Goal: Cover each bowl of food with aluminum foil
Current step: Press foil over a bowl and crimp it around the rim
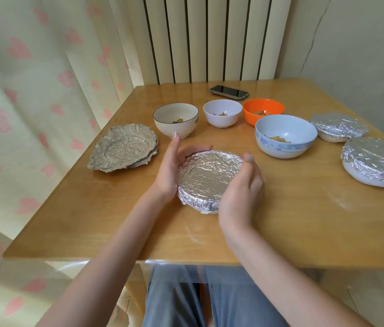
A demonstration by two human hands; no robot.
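Clearly both hands, left hand (171,171) and right hand (241,192), cup foil-covered bowl (207,178) (unlabelled)

Two bare forearms come up from the lower edge of the frame, one from the lower left and one from the lower right, with no sleeve, watch or bracelet on either as far as the picture reaches. The left hand (171,171) and the right hand (241,192), both near the middle of the frame, carry no rings that can be made out, and their fingernails look long and pale, one showing clearly at a left fingertip. At the bottom centre, the person's legs show in blue-grey trousers (221,300) of soft, faintly creased cloth, the two thighs parted by a dark gap.
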